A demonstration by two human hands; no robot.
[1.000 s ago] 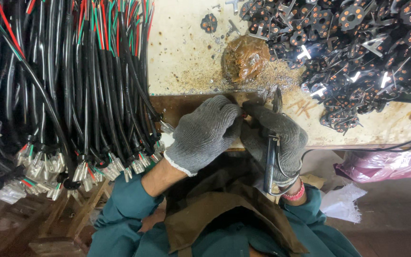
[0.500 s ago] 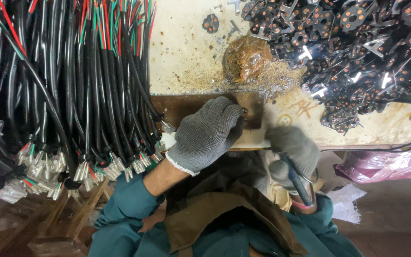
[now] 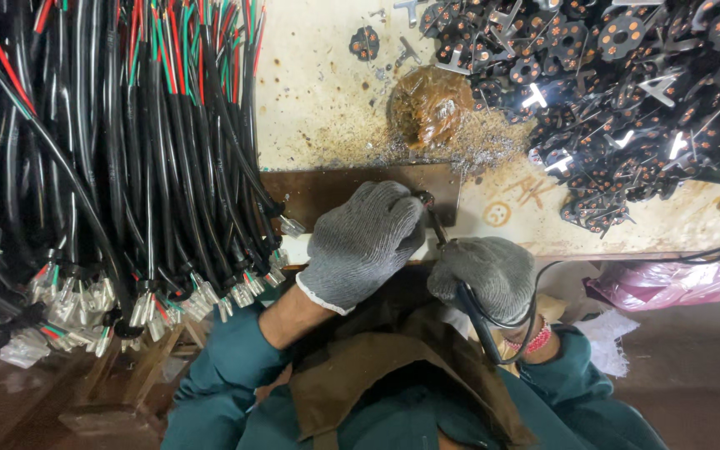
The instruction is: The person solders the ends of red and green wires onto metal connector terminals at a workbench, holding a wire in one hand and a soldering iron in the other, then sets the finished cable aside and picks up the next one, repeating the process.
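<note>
Soldering iron (image 3: 464, 292), clamped in your right hand (image 3: 483, 275) at 5 o'clock, meets the small part pinned by your left hand (image 3: 364, 242) on the brown plate (image 3: 327, 193), steadying the counter (image 3: 327, 100) joint.

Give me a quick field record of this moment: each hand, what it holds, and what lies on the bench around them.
left hand: grey glove, pressed on the brown plate at the bench edge
right hand: grey glove, grip closed on a dark tool, its tip up by the left fingers
cables: black bundle to the left, clear connectors at the ends
parts pile: black round pieces with copper dots, upper right
brown lump: on the bench, metal filings around it
pink bag: right, below the bench edge
</note>
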